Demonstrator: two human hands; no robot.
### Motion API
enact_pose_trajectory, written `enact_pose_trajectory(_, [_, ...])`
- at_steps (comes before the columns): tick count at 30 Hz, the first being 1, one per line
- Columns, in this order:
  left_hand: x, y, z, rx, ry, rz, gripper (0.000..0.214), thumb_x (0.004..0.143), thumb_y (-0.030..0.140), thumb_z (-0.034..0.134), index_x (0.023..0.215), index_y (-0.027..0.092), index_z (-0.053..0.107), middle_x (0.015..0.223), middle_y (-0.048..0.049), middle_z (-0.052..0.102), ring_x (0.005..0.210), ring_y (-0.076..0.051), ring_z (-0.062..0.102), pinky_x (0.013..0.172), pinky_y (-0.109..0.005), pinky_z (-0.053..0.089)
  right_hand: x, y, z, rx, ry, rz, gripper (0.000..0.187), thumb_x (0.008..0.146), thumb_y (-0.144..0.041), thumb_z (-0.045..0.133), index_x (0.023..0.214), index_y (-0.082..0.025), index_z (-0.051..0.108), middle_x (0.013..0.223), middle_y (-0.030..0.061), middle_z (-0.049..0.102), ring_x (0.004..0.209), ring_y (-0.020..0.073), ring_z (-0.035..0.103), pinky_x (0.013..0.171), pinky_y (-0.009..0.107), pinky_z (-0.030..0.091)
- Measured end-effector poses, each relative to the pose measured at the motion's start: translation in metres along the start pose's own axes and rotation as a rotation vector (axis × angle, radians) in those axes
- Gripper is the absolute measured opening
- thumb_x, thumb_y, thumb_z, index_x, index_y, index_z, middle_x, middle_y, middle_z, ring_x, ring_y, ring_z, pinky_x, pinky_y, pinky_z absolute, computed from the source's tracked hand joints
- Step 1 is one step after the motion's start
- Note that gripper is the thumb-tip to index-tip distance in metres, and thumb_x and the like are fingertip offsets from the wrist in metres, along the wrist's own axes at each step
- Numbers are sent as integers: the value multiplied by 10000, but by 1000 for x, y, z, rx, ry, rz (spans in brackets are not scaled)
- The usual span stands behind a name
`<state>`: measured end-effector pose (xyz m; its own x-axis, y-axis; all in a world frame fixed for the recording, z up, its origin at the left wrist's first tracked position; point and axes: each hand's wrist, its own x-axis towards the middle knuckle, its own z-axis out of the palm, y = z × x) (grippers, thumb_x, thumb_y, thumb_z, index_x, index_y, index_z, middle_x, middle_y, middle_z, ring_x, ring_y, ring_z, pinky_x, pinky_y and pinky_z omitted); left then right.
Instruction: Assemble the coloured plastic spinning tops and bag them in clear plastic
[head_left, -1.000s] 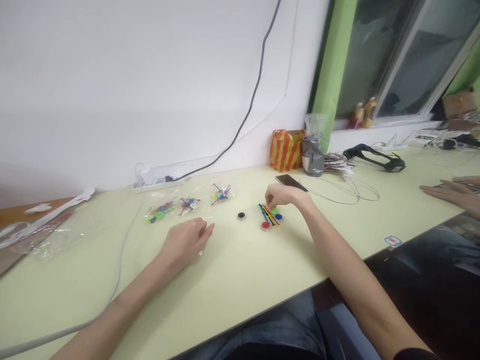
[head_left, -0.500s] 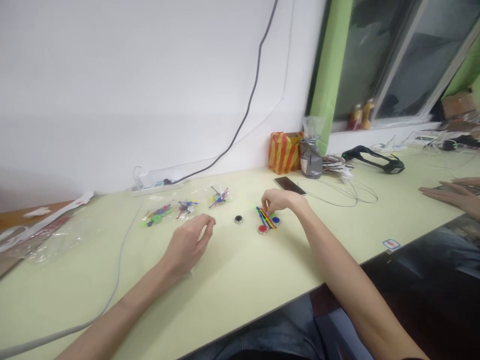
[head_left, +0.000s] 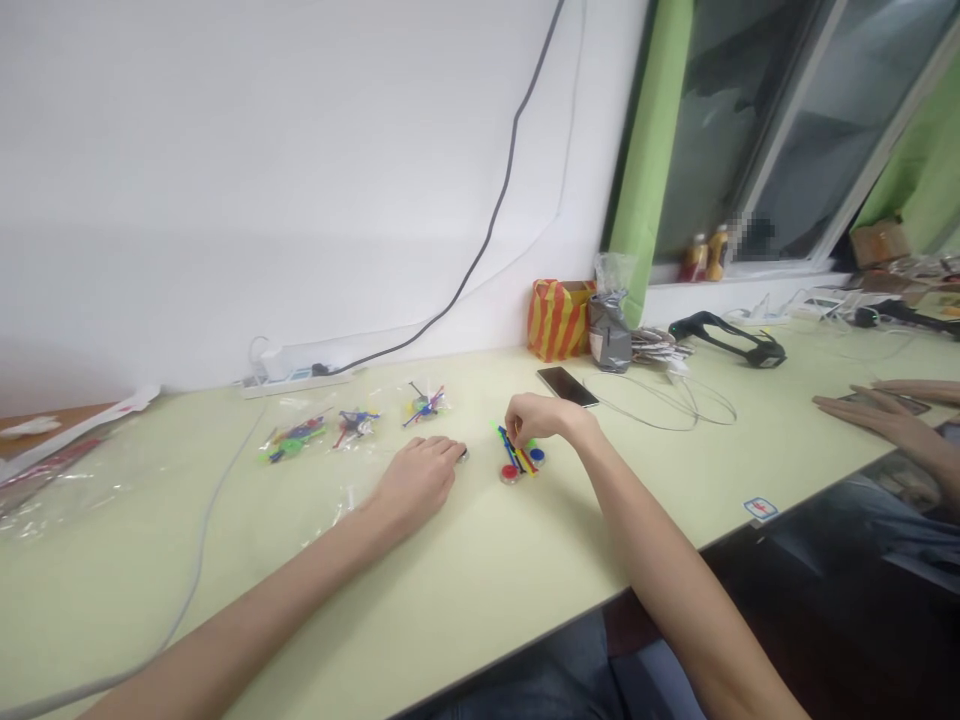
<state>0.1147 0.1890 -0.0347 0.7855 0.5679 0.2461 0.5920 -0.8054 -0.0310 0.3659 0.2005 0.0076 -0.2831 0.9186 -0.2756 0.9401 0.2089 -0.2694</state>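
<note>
My left hand rests low on the table, its fingertips closed over a small black-topped round disc, mostly covered by the fingers. To the right, my right hand bends down with fingers pinched together at a small bundle of coloured plastic sticks. What those fingers pinch is hidden. Beside the bundle lie a red-topped round disc and a blue-topped round disc. Farther back are clear bags of coloured plastic parts: one mostly green, one blue and red, one with thin sticks.
A phone lies behind my right hand, near a thin cable. A striped bag and a grey pouch stand by the wall. A black headset-like frame lies farther right. Another person's hands rest at the right.
My left hand has moved right and its fingers have come down over the black-topped disc. My right hand stays pinched at the stick bundle. The whole view has shifted slightly.
</note>
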Motion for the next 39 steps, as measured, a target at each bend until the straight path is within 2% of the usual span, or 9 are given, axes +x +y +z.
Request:
enact_pose_trajectory(4, [-23, -1, 3, 55, -10, 6, 457, 858, 67, 396, 1234, 147, 642, 1312, -147, 648, 1334, -307, 517, 1048, -472, 424, 2, -4, 3, -6, -10, 6, 208, 722, -159, 748, 926, -149, 781, 897, 57, 758, 757, 154, 674, 591, 196, 427])
enact_pose_trajectory(8, [-39, 2, 7, 51, -29, 22, 563, 849, 78, 381, 1388, 106, 542, 1464, -169, 524, 1408, -295, 447, 1102, -500, 395, 6, -6, 7, -35, 11, 44, 224, 714, -153, 760, 937, -145, 772, 911, 68, 755, 741, 154, 673, 576, 198, 410])
enact_pose_trajectory(14, [-33, 6, 2, -25, -18, 36, 490, 813, 56, 433, 1265, 118, 611, 1365, -197, 603, 1412, -314, 441, 1089, -523, 406, 10, -7, 13, -89, 63, 88, 248, 721, -158, 760, 968, -168, 768, 987, 80, 751, 779, 169, 681, 584, 204, 409])
enact_pose_trajectory(21, [-35, 4, -1, 41, -97, 69, 601, 783, 28, 442, 1376, 73, 521, 1417, -221, 552, 1441, -293, 401, 1141, -528, 337, 10, -6, 16, -117, 102, 88, 187, 744, -181, 750, 930, -172, 763, 938, 65, 749, 746, 165, 667, 569, 214, 389])
enact_pose_trajectory(24, [-36, 4, -1, 57, -84, 86, 610, 744, 1, 453, 1342, 86, 542, 1393, -208, 578, 1446, -272, 396, 1148, -508, 327, 9, -8, 16, -142, 151, 62, 169, 782, -166, 695, 940, -183, 754, 955, 58, 744, 781, 166, 662, 588, 221, 378])
enact_pose_trajectory(28, [-34, 3, -5, 56, -68, 95, 597, 734, -19, 451, 1301, 131, 560, 1364, -165, 614, 1438, -246, 409, 1147, -482, 323, 11, -15, 17, -198, 254, 42, 202, 833, -128, 600, 975, -178, 735, 992, 92, 725, 859, 192, 651, 640, 248, 359])
enact_pose_trajectory(36, [-26, 5, -9, 63, -22, 136, 389, 749, -47, 453, 1026, 130, 660, 1118, -167, 718, 1390, -283, 467, 1109, -476, 362, 13, -21, 19, -248, 401, 37, 166, 914, -100, 524, 949, -169, 672, 1019, 111, 685, 937, 214, 612, 678, 283, 304])
enact_pose_trajectory(39, [-24, 5, -8, 64, 8, 140, 356, 764, -54, 452, 988, 120, 667, 1075, -165, 726, 1372, -285, 486, 1082, -459, 390, 10, -23, 19, -251, 525, 38, 166, 944, -100, 504, 945, -165, 656, 1013, 105, 668, 942, 210, 591, 678, 292, 299])
